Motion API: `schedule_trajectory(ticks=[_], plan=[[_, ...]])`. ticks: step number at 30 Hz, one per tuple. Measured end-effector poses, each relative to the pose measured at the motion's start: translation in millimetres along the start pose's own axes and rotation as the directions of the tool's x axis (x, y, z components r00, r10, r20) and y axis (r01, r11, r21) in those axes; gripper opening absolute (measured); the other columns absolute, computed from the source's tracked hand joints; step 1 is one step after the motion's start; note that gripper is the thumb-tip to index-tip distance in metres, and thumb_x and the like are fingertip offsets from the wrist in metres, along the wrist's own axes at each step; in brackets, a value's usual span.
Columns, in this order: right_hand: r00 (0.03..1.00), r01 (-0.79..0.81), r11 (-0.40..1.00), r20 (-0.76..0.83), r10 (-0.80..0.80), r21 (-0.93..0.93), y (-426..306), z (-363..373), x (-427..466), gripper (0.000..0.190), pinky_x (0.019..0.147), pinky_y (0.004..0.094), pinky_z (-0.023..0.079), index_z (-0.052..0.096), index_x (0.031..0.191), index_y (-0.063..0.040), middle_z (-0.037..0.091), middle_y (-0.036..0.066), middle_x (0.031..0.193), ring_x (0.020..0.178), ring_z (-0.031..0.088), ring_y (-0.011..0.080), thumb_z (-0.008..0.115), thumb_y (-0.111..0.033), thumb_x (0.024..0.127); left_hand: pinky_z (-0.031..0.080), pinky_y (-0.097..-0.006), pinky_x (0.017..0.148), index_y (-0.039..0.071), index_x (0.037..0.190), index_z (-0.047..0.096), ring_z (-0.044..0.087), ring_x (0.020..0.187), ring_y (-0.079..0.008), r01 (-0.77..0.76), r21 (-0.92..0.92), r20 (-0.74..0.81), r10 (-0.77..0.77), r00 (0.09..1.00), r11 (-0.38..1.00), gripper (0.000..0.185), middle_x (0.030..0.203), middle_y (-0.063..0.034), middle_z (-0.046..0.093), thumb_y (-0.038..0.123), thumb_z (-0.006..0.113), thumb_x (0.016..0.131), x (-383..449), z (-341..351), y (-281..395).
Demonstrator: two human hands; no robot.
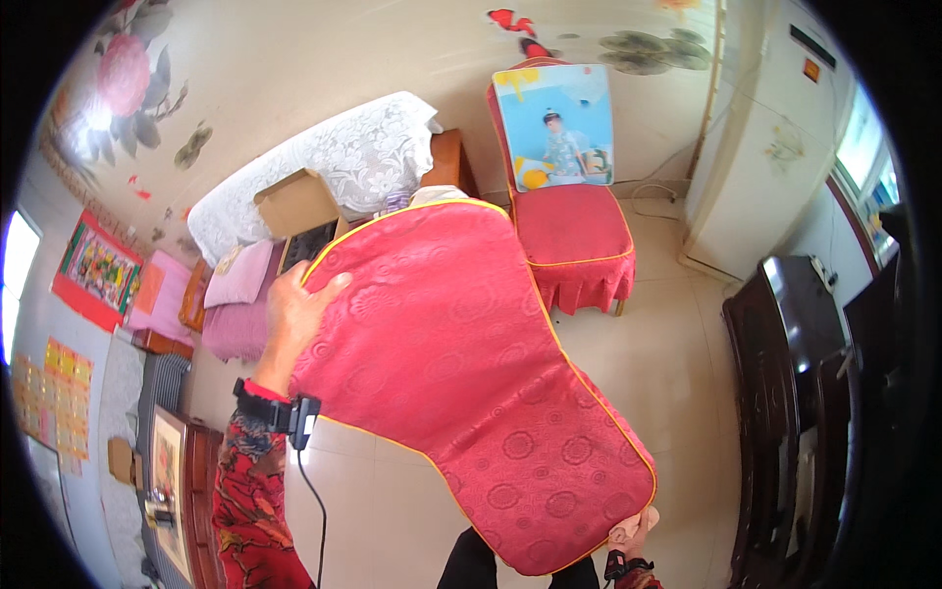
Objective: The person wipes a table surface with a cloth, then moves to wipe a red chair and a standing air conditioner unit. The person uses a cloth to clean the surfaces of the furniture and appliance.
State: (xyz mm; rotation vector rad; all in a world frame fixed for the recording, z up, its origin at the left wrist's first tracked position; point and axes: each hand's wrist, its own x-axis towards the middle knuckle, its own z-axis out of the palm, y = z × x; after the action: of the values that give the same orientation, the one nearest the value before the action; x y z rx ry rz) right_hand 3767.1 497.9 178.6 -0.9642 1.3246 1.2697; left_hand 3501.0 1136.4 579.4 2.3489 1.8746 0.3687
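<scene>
A red patterned fabric chair cover [471,324] with yellow piping is spread before me, wide at the top and narrower below a crease. My left hand [298,313] grips its upper left edge, thumb on the front and fingers hidden behind. At the lower right corner, my right hand [634,534] holds the cover, and something pale and crumpled, perhaps a cloth, shows at those fingers. Beyond the cover stands a chair [574,228] in a similar red, yellow-piped skirted cover. A light-blue printed panel [556,132] leans against its back.
A sofa draped in white lace [316,162] stands at the back left, with an open cardboard box [298,202] and a pink cushion [239,272]. Dark cabinets [802,316] line the right, near a tall white appliance [751,140]. A cable [316,493] hangs from my left wrist.
</scene>
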Motion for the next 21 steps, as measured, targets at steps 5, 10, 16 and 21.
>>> schedule_trajectory(ticks=[5, 10, 16, 21], plan=[[0.992, -0.127, 0.987, 0.001, 0.128, 0.099, 55.6, -26.6, 21.3, 0.071, 0.036, 0.0231, 0.025, 0.067, 0.109, -0.015, 0.053, -0.003, 0.059, 0.037, 0.032, 0.0121, 0.076, -0.072, 0.068, 0.053, -0.0384, 0.073, 0.001, 0.098, 0.071, 0.069, 0.078, -0.0290, -0.044, -0.019, 0.020, 0.045, 0.999, 0.999, 0.048, 0.087, -0.0169, 0.072, 0.042, 0.084, 0.078, -8.7, 6.9, -7.4], [0.999, -0.044, 0.976, 0.024, 0.039, 0.214, 138.3, -64.2, 25.4, 0.067, 0.041, 0.0216, 0.026, 0.063, 0.126, -0.027, 0.067, -0.007, 0.112, 0.043, 0.034, 0.0111, 0.070, -0.071, 0.075, 0.053, -0.0368, 0.073, 0.000, 0.101, 0.070, 0.067, 0.075, -0.0221, -0.132, -0.084, 0.058, 0.137, 0.989, 0.988, 0.041, 0.085, -0.0138, 0.073, 0.032, 0.084, 0.080, -8.7, 19.8, -29.6], [0.980, 0.059, 0.972, 0.172, -0.099, 0.227, 225.1, -36.7, 51.4, 0.068, 0.048, 0.0250, 0.035, 0.056, 0.134, -0.025, 0.065, -0.005, 0.125, 0.057, 0.046, 0.0144, 0.070, -0.064, 0.080, 0.054, -0.0312, 0.073, -0.001, 0.105, 0.071, 0.067, 0.078, -0.0132, -0.183, -0.094, 0.103, 0.193, 0.976, 0.979, 0.037, 0.090, -0.0084, 0.075, 0.028, 0.081, 0.085, 18.2, 37.0, -56.9], [0.933, 0.113, 0.947, 0.295, -0.205, 0.301, 266.6, -28.1, 57.5, 0.082, 0.092, 0.0449, 0.051, 0.044, 0.148, -0.020, 0.052, 0.001, 0.147, 0.125, 0.054, 0.0274, 0.068, -0.063, 0.083, 0.054, -0.0281, 0.075, -0.001, 0.111, 0.071, 0.066, 0.081, -0.0104, -0.207, -0.150, 0.124, 0.227, 0.966, 0.967, 0.037, 0.092, -0.0047, 0.074, 0.026, 0.080, 0.087, 25.2, 48.4, -82.3]])
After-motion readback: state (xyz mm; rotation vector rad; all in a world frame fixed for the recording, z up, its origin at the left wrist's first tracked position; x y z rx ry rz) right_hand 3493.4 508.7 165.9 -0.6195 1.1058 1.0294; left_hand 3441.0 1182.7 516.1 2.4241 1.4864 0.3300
